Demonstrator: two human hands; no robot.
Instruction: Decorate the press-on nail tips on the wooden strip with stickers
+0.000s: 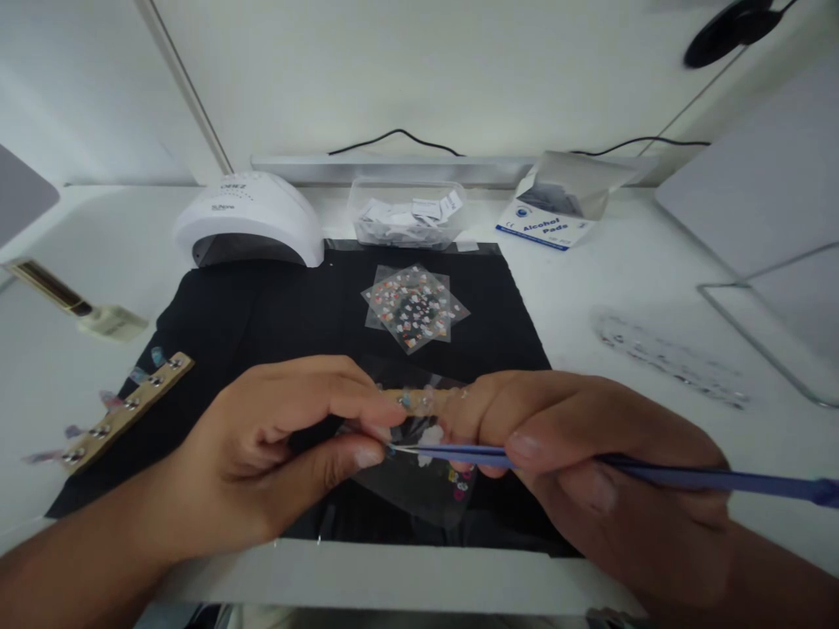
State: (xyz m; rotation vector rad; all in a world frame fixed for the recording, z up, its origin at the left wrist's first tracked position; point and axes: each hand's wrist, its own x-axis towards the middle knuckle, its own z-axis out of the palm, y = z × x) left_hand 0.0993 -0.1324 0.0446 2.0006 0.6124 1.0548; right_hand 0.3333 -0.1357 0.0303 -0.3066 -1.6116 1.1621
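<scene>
Blue tweezers [662, 473] are gripped in my right hand [577, 445], their fine tip pointing left. That tip meets the fingertips of my left hand [301, 445], whose thumb and index finger pinch something too small to make out. Below and between the hands lies a clear sticker sheet [419, 498] with a few coloured figures near its right side. Just behind the fingers, a wooden strip [419, 402] with small studs shows in part; the hands cover its ends.
On the black cloth [281, 314] lie stacked clear sheets [412, 306]. A studded wooden stand [131, 409] and a brush bottle [111, 321] are left. Behind stand a white lamp [253, 210], a packet-filled tub [410, 218] and an alcohol pads box [551, 214].
</scene>
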